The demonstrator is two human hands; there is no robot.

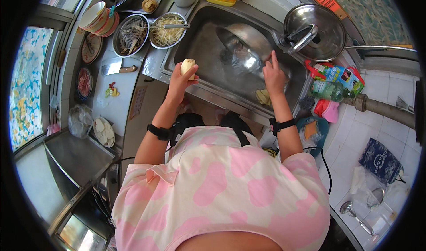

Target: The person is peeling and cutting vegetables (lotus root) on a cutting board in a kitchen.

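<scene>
My left hand holds a pale, peeled vegetable piece upright by the near left rim of the sink. Inside the stainless steel sink, a metal basin is tipped on its side, its opening facing left and towards me. My right hand grips the basin's right side, with the index finger stretched along it; the other fingers are partly hidden. Water glints below the tilted rim. A yellowish scrap of peel lies on the sink floor beside my right wrist.
Left of the sink stand a bowl of bean sprouts and a bowl with a strainer. A cleaver lies on the white cutting board. The faucet and a pot lid are at the sink's back right.
</scene>
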